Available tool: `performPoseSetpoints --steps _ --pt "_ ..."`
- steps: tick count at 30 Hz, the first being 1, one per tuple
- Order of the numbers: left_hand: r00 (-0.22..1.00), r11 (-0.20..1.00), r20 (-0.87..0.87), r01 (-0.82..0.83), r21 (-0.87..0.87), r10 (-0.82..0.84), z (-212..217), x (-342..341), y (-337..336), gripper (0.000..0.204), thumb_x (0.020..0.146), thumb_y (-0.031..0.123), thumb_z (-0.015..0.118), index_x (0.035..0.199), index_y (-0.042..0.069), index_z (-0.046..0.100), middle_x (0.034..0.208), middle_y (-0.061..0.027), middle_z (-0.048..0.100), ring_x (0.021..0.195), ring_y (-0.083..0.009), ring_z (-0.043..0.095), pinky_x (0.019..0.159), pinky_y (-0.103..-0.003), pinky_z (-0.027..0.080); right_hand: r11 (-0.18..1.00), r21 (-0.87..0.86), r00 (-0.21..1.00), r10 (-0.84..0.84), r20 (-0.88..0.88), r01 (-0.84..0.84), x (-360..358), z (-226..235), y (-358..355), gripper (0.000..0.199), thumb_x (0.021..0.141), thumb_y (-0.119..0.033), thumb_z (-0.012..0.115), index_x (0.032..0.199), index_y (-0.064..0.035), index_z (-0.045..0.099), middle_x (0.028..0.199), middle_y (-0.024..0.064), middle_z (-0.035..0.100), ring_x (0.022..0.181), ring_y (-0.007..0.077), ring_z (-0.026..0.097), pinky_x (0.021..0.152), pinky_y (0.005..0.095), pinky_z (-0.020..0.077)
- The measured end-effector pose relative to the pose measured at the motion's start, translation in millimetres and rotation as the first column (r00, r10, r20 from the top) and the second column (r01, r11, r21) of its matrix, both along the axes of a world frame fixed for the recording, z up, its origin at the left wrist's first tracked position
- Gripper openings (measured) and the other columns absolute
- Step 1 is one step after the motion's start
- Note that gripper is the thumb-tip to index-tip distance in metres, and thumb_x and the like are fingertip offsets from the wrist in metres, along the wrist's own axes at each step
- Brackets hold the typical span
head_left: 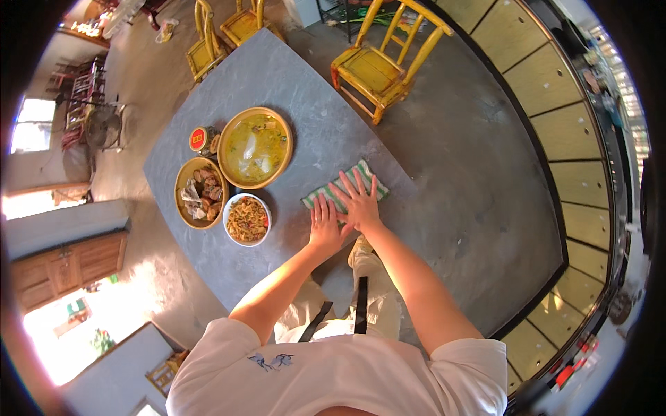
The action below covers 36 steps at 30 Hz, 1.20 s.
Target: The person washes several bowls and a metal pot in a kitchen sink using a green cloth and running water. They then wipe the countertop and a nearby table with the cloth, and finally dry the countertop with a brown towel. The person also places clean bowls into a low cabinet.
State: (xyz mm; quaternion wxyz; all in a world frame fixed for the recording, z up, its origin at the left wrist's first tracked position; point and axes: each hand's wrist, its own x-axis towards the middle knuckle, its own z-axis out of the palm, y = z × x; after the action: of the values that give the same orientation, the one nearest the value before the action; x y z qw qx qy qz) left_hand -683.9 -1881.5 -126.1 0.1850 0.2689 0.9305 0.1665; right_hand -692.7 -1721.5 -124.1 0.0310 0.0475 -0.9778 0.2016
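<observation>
R hand [359, 202] lies palm-down on a green/white striped cloth [382, 188], fingers straight & spread wide, flat on the fabric, nothing pinched btwn them. L hand [325, 229] is just beside it, also palm-down, fingers extended & closer tog., tips at the cloth's near L edge; no grip seen there either. The hands meet or overlap nr the thumbs; can't tell exactly which. Cloth is on the grey table [312, 125], nr its R corner, partly hidden under the R hand; it lies at a slant, R end farther from the person.

L of the hands, food stands in a cluster. Biggest is a round tan soup bowl [291, 147] w/ yellowish broth & pale pieces in it. Nearer the person: a white bowl [226, 222] w/ orange-brown shredded or noodle-like food, incl. red bits. L of that, a tan meat bowl [177, 195] w/ brown chunks, plus something pale & crumpled on its L side. A jar [199, 139] w/ red lid is just beside the soup bowl, on its L.

Beyond the table's far R edge, a yellow chair [374, 73] is on the concrete floor [458, 166]; 2 more chairs [204, 50] nr the far corner. Yellow cabinets [558, 132] curve along the R side. Standing fan [104, 128] far L.
</observation>
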Motion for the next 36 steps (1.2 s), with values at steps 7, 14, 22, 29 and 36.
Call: performPoseSetpoints --steps 7,14,22,29,36 --pt "0.980 0.980 -0.033 -0.196 0.041 0.198 -2 -110 61 0.081 0.093 0.051 0.043 0.141 -0.012 0.024 0.150 -0.0320 0.011 0.141 -0.0458 0.007 0.114 -0.052 0.011 0.999 -0.037 0.999 0.034 -0.018 -0.034 -114 -14 41 0.069 0.078 -0.048 0.060 0.142 -0.0316 0.039 0.155 0.0056 0.021 0.143 0.0328 0.015 0.113 0.0549 0.0122" --pt "0.999 1.000 0.039 -0.027 0.005 0.027 13 -184 74 0.052 0.097 0.031 0.040 0.139 0.001 0.037 0.150 -0.0216 0.023 0.140 -0.0365 0.021 0.112 -0.042 0.026 0.998 -0.050 0.997 -0.041 0.068 0.045 -146 -9 60 0.069 0.084 -0.039 0.056 0.141 -0.0058 0.036 0.154 0.0115 0.020 0.143 0.0303 0.017 0.114 0.0501 0.0162" --pt "0.956 0.975 -0.192 0.211 -0.068 -0.221 21 -56 100 0.038 0.082 0.010 0.055 0.120 0.004 0.054 0.130 -0.0161 0.048 0.124 -0.0378 0.042 0.100 -0.043 0.040 0.978 0.033 0.978 0.204 0.033 -0.205 -13 -22 104 0.048 0.083 -0.022 0.054 0.127 -0.0020 0.052 0.148 0.0117 0.033 0.140 0.0284 0.025 0.111 0.0436 0.0277" --pt "0.921 0.962 0.279 0.263 0.073 -0.273 31 -12 216 0.026 0.083 0.017 0.058 0.107 0.006 0.058 0.104 -0.0147 0.062 0.089 -0.0328 0.060 0.073 -0.042 0.049 0.922 -0.387 0.811 0.222 0.541 0.005 42 -4 222 0.023 0.078 -0.019 0.060 0.094 -0.0071 0.070 0.114 0.0115 0.062 0.108 0.0300 0.057 0.089 0.0402 0.0465" --pt "0.768 0.927 0.536 0.209 0.311 -0.352 35 53 541 0.033 0.088 0.027 0.050 0.109 0.003 0.058 0.092 -0.0169 0.065 0.083 -0.0288 0.062 0.074 -0.040 0.048 0.758 -0.507 0.897 -0.239 0.370 0.411 222 60 526 0.039 0.080 -0.036 0.067 0.105 -0.0057 0.065 0.107 0.0168 0.060 0.098 0.0332 0.059 0.084 0.0394 0.0478"
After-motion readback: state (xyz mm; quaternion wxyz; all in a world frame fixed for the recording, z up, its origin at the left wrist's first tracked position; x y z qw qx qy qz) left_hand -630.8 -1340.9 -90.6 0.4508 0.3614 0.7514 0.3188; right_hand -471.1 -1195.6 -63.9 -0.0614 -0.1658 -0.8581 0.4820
